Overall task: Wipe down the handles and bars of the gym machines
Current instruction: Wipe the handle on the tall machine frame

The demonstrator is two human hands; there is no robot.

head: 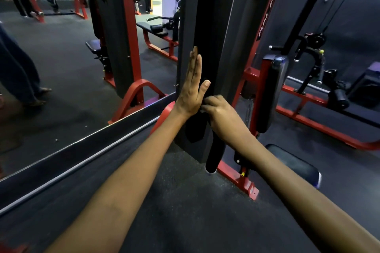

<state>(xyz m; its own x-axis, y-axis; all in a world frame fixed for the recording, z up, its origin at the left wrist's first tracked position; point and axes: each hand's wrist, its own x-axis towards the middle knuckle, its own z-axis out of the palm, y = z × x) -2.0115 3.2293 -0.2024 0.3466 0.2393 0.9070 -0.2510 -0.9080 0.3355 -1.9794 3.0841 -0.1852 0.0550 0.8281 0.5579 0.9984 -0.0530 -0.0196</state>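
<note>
Left hand (192, 86) flat on black column (205, 26), right hand (220, 116) grip on cloth (195, 129), mirror (61, 68) adj.

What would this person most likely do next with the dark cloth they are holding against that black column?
Probably slide the cloth up the black column. The right hand grips it low against the column, while the left hand lies flat with straight fingers just above, seemingly steadying. Most of the column above looks unreached.

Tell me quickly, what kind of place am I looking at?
Almost certainly a gym: red steel machine frames, a black padded bench and a large wall mirror beside the black machine column.
</note>
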